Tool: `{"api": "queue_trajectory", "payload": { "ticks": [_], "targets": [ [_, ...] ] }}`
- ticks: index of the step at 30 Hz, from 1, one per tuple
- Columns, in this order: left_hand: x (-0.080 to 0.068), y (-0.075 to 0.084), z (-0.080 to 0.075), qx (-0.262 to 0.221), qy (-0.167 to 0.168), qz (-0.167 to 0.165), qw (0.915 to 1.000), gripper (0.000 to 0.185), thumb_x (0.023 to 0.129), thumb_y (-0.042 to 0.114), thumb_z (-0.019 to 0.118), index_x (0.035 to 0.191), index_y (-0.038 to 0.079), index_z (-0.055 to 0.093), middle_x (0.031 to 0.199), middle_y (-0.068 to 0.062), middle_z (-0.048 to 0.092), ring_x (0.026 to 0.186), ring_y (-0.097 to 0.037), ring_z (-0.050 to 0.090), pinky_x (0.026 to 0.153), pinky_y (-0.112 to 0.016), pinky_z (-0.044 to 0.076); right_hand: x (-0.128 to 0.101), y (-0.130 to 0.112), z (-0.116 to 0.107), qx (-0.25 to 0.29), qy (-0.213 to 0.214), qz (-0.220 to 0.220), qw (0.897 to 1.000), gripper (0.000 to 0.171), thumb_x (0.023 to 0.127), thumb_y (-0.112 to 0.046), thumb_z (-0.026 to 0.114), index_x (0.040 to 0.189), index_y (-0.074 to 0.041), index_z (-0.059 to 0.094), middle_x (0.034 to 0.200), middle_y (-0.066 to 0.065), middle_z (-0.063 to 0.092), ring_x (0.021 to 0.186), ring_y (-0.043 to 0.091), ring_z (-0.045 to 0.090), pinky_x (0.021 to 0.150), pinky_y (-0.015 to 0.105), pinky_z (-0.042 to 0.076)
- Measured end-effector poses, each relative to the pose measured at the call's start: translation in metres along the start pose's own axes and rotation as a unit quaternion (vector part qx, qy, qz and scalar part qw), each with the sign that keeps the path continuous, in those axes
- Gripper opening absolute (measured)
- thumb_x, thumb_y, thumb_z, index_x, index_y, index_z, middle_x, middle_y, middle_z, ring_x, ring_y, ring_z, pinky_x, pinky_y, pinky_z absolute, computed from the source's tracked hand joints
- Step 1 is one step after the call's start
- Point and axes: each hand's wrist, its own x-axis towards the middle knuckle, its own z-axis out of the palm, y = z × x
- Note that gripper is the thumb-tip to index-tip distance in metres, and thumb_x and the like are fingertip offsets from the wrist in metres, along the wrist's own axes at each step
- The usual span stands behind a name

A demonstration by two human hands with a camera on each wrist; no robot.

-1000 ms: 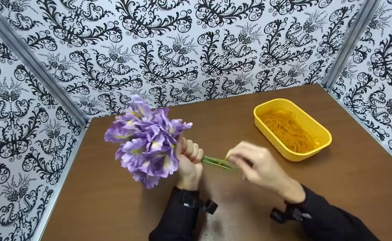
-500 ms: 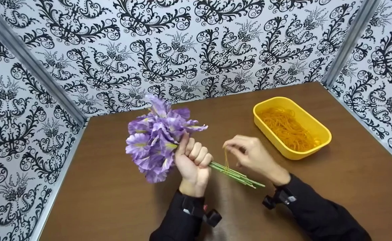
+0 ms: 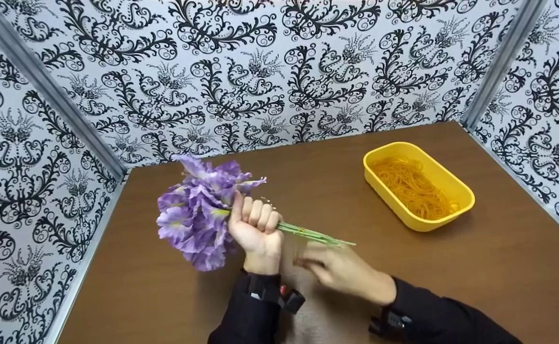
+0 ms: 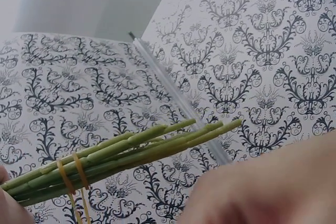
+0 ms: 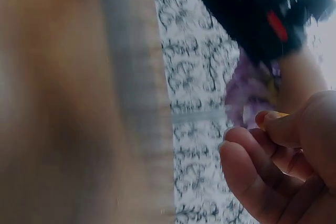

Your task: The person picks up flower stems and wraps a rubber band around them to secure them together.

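My left hand (image 3: 255, 234) grips a bunch of purple irises (image 3: 191, 215) just below the blooms, fist closed round the green stems (image 3: 315, 233). The blooms lean to the left, while the bare stem ends stick out to the right. A rubber band (image 4: 80, 170) loops round the stems in the left wrist view, its two strands stretching downward. Below the stems is my right hand (image 3: 341, 267), blurred in the head view. Its thumb and forefinger pinch a small orange-yellow bit of the band (image 5: 282, 114) in the right wrist view; the other fingers curl loosely.
A yellow plastic container (image 3: 396, 205) stands at the right of the brown table (image 3: 164, 301), holding a tangle of rubber bands (image 3: 410, 186). Patterned black-and-white panels (image 3: 279, 86) enclose the table at the back and both sides.
My right hand has moved from above the stems to below them, pulling the rubber band down. The bunch in my left hand shifted right, then back left.
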Motion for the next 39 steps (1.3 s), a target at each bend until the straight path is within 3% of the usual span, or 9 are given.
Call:
{"api": "queue_trajectory", "payload": {
  "ticks": [4, 13, 17, 21, 27, 33, 36, 39],
  "targets": [
    [0.002, 0.005, -0.002, 0.003, -0.003, 0.014, 0.9999, 0.049, 0.109, 0.026, 0.033, 0.063, 0.02, 0.019, 0.054, 0.009, 0.015, 0.046, -0.005, 0.01, 0.041, -0.019, 0.009, -0.001, -0.012, -0.002, 0.04, -0.018, -0.012, 0.999, 0.008, 0.094, -0.004, 0.07, 0.097, -0.011, 0.072, 0.082, -0.005, 0.063, 0.072, 0.002, 0.059, 0.065, 0.015, 0.051],
    [0.003, 0.008, -0.004, 0.055, -0.038, 0.052, 0.9964, 0.049, 0.111, 0.025, 0.031, 0.063, 0.018, 0.019, 0.054, 0.009, 0.014, 0.046, -0.004, 0.009, 0.04, -0.017, 0.008, 0.006, -0.034, -0.025, 0.034, 0.006, -0.071, 0.997, 0.013, 0.094, -0.001, 0.069, 0.102, -0.01, 0.069, 0.086, -0.004, 0.064, 0.072, 0.001, 0.06, 0.066, 0.012, 0.051],
    [0.001, 0.003, -0.003, 0.083, -0.081, 0.047, 0.9921, 0.052, 0.106, 0.023, 0.047, 0.064, 0.017, 0.017, 0.054, 0.008, 0.012, 0.045, -0.004, 0.008, 0.04, -0.017, 0.007, 0.01, -0.037, -0.042, 0.038, 0.038, -0.081, 0.995, 0.011, 0.098, -0.003, 0.065, 0.106, -0.008, 0.07, 0.088, -0.002, 0.066, 0.071, 0.004, 0.059, 0.064, 0.012, 0.051],
    [0.0, 0.0, -0.006, 0.099, -0.103, 0.031, 0.9892, 0.055, 0.101, 0.023, 0.057, 0.065, 0.018, 0.016, 0.054, 0.009, 0.012, 0.045, -0.003, 0.008, 0.04, -0.016, 0.007, 0.013, -0.035, -0.058, 0.036, 0.068, -0.076, 0.994, 0.012, 0.101, -0.007, 0.063, 0.11, -0.006, 0.071, 0.09, 0.0, 0.068, 0.07, 0.005, 0.059, 0.062, 0.011, 0.05],
    [-0.002, -0.008, -0.011, 0.141, -0.106, -0.041, 0.9835, 0.054, 0.101, 0.025, 0.059, 0.066, 0.017, 0.018, 0.056, 0.009, 0.013, 0.046, -0.003, 0.009, 0.041, -0.017, 0.008, 0.016, -0.024, -0.074, 0.008, 0.102, -0.052, 0.993, 0.013, 0.096, -0.002, 0.066, 0.108, -0.006, 0.071, 0.09, 0.001, 0.068, 0.07, 0.007, 0.06, 0.062, 0.013, 0.051],
    [-0.009, -0.016, -0.01, 0.214, -0.091, -0.167, 0.9581, 0.054, 0.099, 0.028, 0.06, 0.065, 0.018, 0.019, 0.056, 0.01, 0.015, 0.046, -0.003, 0.012, 0.042, -0.016, 0.01, 0.016, -0.005, -0.086, -0.036, 0.133, -0.02, 0.99, 0.018, 0.096, 0.0, 0.064, 0.108, -0.009, 0.072, 0.094, 0.0, 0.07, 0.075, 0.009, 0.062, 0.067, 0.017, 0.052],
    [-0.011, -0.018, -0.008, 0.198, -0.087, -0.211, 0.9532, 0.053, 0.099, 0.026, 0.059, 0.065, 0.019, 0.019, 0.055, 0.011, 0.016, 0.046, -0.002, 0.013, 0.042, -0.015, 0.009, 0.016, 0.006, -0.087, -0.055, 0.135, -0.001, 0.989, 0.015, 0.099, -0.004, 0.063, 0.108, -0.01, 0.073, 0.094, -0.001, 0.071, 0.077, 0.01, 0.065, 0.069, 0.02, 0.053],
    [-0.011, -0.019, -0.008, 0.156, -0.084, -0.231, 0.9565, 0.052, 0.099, 0.023, 0.057, 0.064, 0.019, 0.018, 0.055, 0.012, 0.015, 0.045, -0.002, 0.012, 0.042, -0.015, 0.009, 0.014, 0.016, -0.085, -0.073, 0.127, 0.016, 0.989, 0.014, 0.103, -0.012, 0.061, 0.107, -0.012, 0.074, 0.094, -0.002, 0.071, 0.077, 0.01, 0.066, 0.067, 0.022, 0.054]
  ]
}}
